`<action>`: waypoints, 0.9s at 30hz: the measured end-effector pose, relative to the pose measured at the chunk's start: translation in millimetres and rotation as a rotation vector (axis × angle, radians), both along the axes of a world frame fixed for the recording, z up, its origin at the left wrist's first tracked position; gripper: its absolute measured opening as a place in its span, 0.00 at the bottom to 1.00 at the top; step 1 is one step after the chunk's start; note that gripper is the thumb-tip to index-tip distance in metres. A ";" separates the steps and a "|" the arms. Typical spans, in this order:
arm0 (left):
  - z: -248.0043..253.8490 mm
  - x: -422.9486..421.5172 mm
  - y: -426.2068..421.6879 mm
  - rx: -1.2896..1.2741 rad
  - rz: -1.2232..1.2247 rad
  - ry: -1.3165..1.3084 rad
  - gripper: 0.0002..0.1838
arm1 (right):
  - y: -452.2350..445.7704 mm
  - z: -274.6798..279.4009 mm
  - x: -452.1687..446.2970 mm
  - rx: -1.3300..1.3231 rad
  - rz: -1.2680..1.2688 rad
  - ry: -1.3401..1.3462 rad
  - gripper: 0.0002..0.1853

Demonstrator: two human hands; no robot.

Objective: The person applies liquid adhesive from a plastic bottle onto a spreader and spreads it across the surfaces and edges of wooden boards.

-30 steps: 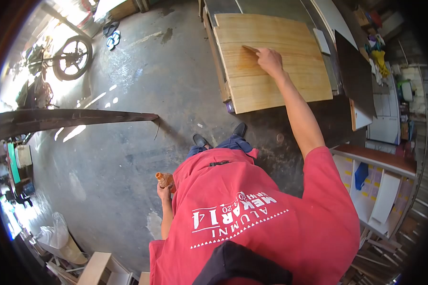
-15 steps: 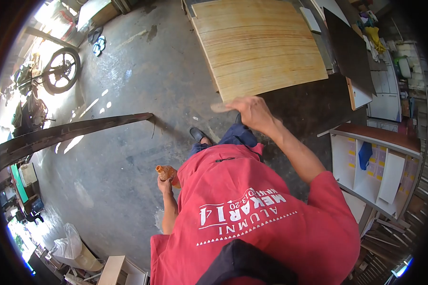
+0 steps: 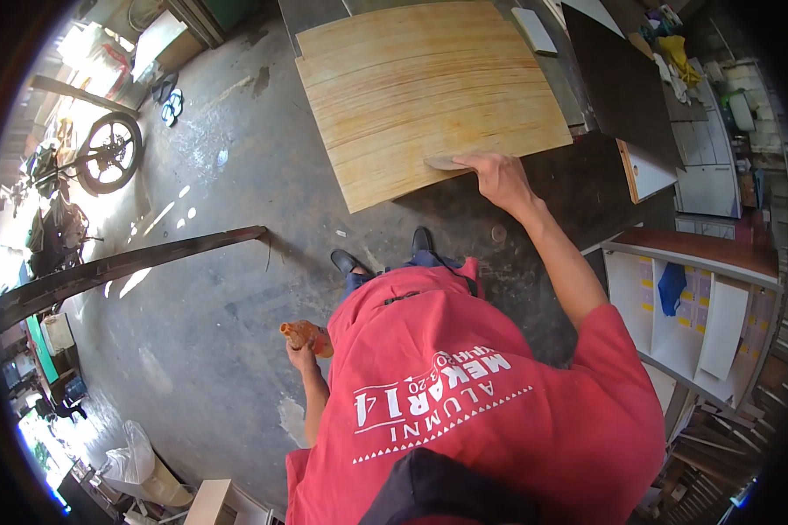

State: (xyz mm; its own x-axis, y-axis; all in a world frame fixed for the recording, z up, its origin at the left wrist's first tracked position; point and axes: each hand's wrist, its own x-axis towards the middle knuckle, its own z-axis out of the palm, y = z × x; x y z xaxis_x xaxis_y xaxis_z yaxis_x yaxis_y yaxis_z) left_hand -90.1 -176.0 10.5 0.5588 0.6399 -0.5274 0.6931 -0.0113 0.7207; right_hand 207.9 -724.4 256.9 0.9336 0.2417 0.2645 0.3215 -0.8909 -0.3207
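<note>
My left hand point(image 3: 303, 357) is wrapped round an orange-brown plastic bottle point(image 3: 306, 334), held low at my left side with its neck tilted to the left. My right hand point(image 3: 503, 179) is closed on a thin, flat, greyish scraper point(image 3: 445, 164). That scraper lies over the near edge of a large wood-grained board point(image 3: 438, 92); whether it touches the surface I cannot tell. Light yellow-brown streaks run across the board.
A dark beam point(image 3: 131, 262) juts in from the left. At right stands a white cabinet point(image 3: 648, 302) with a blue cloth-like piece inside. A dark panel point(image 3: 617, 87) leans beyond the board. A motorbike wheel point(image 3: 112, 153) and sandals point(image 3: 172, 107) are at upper left.
My right hand has moved a little right and down with the scraper, which now lies over the board's near edge. The view has shifted, bringing the board nearer. The bottle stays in my left hand.
</note>
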 end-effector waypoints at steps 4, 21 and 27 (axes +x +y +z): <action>-6.8 -32.5 -36.2 -0.064 -0.012 -0.044 0.30 | -20.9 1.1 41.1 0.040 -0.042 -0.062 0.18; 11.8 -79.7 -148.2 -0.101 0.040 -0.100 0.30 | -85.7 27.4 -35.2 0.165 0.299 0.218 0.16; 29.7 -82.1 -155.9 -0.177 0.079 -0.003 0.31 | 14.5 -26.9 21.7 0.095 0.191 -0.202 0.15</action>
State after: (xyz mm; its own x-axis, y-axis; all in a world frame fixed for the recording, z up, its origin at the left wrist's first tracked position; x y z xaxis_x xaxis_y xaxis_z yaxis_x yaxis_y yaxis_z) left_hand -172.2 -331.8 40.2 0.5122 0.5798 -0.6337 0.6844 0.1703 0.7090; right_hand 229.6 -709.9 230.0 0.7996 0.3736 0.4701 0.5466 -0.7770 -0.3121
